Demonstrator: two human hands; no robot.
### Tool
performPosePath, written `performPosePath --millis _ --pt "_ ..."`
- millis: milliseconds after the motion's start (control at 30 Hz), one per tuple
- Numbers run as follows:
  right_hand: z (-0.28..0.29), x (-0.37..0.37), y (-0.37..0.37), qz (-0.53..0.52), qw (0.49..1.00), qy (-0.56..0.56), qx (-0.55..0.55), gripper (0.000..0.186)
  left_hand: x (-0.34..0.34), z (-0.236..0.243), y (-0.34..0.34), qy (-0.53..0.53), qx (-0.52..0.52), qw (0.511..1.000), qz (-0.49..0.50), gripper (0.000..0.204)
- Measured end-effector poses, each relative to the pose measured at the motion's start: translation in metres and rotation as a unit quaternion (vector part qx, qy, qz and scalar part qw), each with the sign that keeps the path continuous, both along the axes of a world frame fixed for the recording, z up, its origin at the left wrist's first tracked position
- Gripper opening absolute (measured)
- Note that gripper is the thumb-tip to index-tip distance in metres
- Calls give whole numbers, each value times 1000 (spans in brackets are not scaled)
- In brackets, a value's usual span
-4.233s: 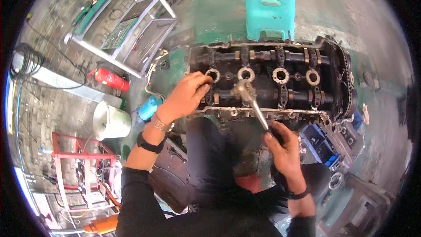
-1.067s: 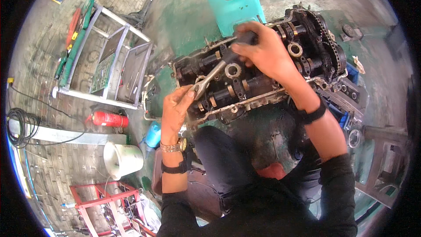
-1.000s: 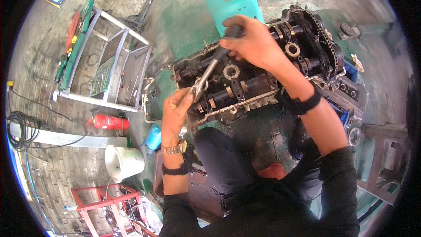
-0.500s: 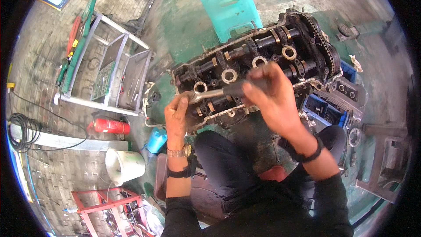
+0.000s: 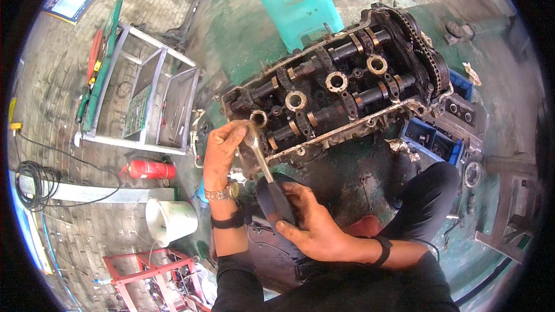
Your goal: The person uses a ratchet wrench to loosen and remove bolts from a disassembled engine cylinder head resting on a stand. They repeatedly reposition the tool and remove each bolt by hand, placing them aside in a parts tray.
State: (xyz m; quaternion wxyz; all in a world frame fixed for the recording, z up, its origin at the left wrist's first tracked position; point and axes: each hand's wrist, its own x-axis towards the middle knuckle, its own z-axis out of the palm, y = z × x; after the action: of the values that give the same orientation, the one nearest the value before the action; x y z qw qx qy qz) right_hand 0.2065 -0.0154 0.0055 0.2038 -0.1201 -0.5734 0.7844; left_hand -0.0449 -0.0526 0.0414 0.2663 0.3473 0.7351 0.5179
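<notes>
A ratchet wrench [image 5: 264, 164] with a shiny shaft and a black handle lies across the near left corner of an oily engine cylinder head [image 5: 358, 101]. My left hand [image 5: 222, 149] is closed round the ratchet's round head, above the left end of the engine part. The black handle points down and right toward my lap, and the fingers of my right hand [image 5: 312, 222] are wrapped about it. Whatever sits beneath the ratchet's head is hidden. Two dark camshafts and a timing chain [image 5: 417, 40] at the right end show on the cylinder head.
Behind the engine stands a turquoise plastic stool [image 5: 298, 6]. Blue bins [image 5: 430, 143] with metal parts are at right. To the left are a metal rack [image 5: 139, 138], a red fire extinguisher [image 5: 151, 169], a white bucket [image 5: 171, 221] and a red frame [image 5: 150, 266].
My right hand has swung the ratchet's handle from over the engine toward my lap, down and left. My left hand stays at the ratchet's head.
</notes>
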Motion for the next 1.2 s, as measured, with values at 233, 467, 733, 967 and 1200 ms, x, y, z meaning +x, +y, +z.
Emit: performPosePath --millis 233,467,733,967,1200 --pt "-4 7 19 59 997 -49 -10 58 6 11 2 65 -28 997 -29 36" --pt "10 19 97 -80 988 -76 110 35 8 7 3 39 -2 999 -30 31" --pt "41 -31 173 -192 934 -20 299 36 14 0 -4 50 16 998 29 37" --pt "43 -14 149 -179 940 -54 287 31 8 -4 -5 30 19 998 44 38" --pt "31 19 75 -26 987 -41 152 58 -11 -13 -6 14 19 999 26 36"
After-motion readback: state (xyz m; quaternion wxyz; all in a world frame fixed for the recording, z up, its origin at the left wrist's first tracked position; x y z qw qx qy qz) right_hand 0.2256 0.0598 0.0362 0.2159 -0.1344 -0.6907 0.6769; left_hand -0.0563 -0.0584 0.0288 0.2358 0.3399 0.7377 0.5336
